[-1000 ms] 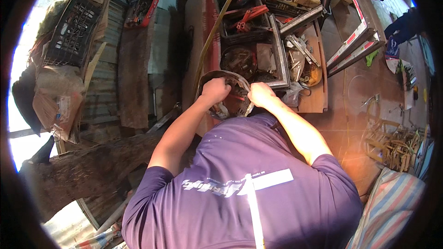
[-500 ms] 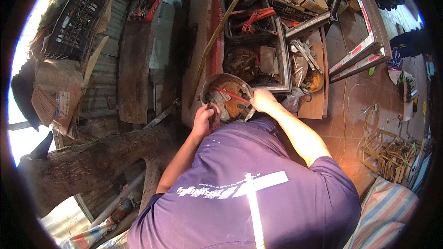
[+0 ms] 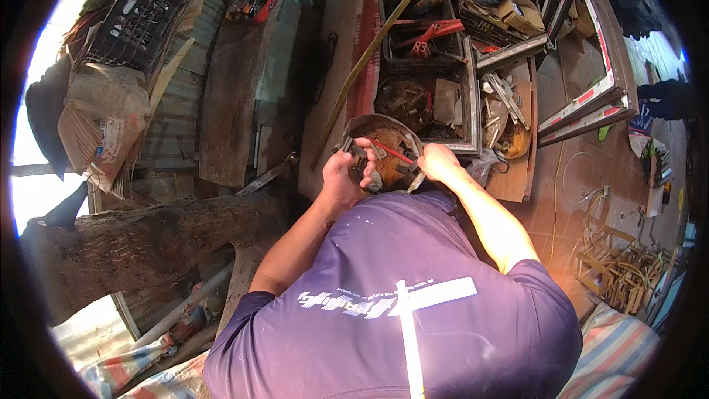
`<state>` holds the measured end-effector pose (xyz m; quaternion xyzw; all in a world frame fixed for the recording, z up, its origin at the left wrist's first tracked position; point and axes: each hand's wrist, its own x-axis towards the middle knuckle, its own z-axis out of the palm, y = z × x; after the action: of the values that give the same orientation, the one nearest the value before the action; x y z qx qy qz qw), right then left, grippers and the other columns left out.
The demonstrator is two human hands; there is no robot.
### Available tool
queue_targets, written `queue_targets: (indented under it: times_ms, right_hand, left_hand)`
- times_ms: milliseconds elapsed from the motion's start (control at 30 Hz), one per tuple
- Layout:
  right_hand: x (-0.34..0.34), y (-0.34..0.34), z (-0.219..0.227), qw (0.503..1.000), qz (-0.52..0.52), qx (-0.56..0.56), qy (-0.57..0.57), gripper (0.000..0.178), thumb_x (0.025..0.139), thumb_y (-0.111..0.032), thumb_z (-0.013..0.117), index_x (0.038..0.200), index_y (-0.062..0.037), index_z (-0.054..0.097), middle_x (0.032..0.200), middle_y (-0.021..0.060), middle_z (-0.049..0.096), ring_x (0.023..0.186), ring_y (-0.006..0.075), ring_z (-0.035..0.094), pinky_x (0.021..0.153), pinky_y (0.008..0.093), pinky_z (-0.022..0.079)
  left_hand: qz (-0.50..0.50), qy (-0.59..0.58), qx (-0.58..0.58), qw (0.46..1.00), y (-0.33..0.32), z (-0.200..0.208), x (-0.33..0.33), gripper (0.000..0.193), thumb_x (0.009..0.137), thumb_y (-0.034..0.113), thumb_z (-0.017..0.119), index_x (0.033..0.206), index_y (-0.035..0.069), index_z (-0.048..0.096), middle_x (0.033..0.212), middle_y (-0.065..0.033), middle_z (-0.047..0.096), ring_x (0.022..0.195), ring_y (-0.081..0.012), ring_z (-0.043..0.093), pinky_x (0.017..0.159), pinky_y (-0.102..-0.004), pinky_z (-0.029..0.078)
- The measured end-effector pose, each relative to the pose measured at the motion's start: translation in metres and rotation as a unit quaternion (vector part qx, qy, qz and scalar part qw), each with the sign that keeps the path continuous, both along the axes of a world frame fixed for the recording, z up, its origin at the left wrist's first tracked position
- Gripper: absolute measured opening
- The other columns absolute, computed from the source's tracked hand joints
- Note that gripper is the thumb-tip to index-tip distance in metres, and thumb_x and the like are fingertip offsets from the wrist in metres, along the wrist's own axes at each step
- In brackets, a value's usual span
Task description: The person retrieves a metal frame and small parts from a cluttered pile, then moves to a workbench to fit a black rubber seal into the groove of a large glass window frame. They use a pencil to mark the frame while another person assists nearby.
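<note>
Bucket (image 3: 384, 124) sits just in front of the shirt (image 3: 384, 251), between the hands. The right hand (image 3: 441, 162) grips its rim; the left hand (image 3: 346, 176), half curled, seems to pinch a small dark piece (image 3: 357, 154). A slack right grip could let the bucket tip; a loose pinch could drop the piece near the red stick (image 3: 393, 151).
</note>
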<state>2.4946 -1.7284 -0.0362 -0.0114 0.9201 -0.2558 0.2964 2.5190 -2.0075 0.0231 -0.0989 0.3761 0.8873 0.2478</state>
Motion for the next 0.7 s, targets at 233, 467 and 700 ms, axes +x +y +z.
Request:
queue_targets:
  times_ms: [233,467,700]
  right_hand:
    - [-0.003,0.003,0.008,1.0,-0.014,0.016,-0.004,0.04,0.091,-0.024,0.065,0.102,0.0126,0.075,0.103,0.0397,0.072,0.106,0.0526,0.074,0.094,0.0576,0.059]
    - [0.003,0.0,0.01,0.998,-0.04,0.03,0.027,0.038,0.092,-0.024,0.063,0.1,0.0091,0.08,0.105,0.0371,0.075,0.106,0.0502,0.075,0.099,0.055,0.059]
    - [0.004,0.004,0.0,0.999,-0.038,-0.002,0.017,0.039,0.09,-0.025,0.063,0.102,0.0104,0.074,0.104,0.0394,0.072,0.108,0.0535,0.072,0.097,0.0586,0.057]
  left_hand:
    - [-0.007,0.011,-0.128,0.992,0.007,-0.003,-0.026,0.062,0.113,0.061,0.039,0.107,0.006,0.068,0.09,-0.0079,0.064,0.069,-0.0187,0.056,0.05,-0.0302,0.039]
    - [0.053,-0.017,-0.302,0.952,-0.028,-0.019,-0.035,0.049,0.114,0.047,0.058,0.082,0.01,0.056,0.073,-0.0051,0.057,0.048,-0.0163,0.048,0.041,-0.032,0.032]
    - [0.074,0.067,-0.537,0.837,-0.082,-0.008,-0.07,0.036,0.107,0.028,0.068,0.083,0.002,0.069,0.066,-0.0055,0.064,0.058,-0.0154,0.06,0.056,-0.0329,0.048]
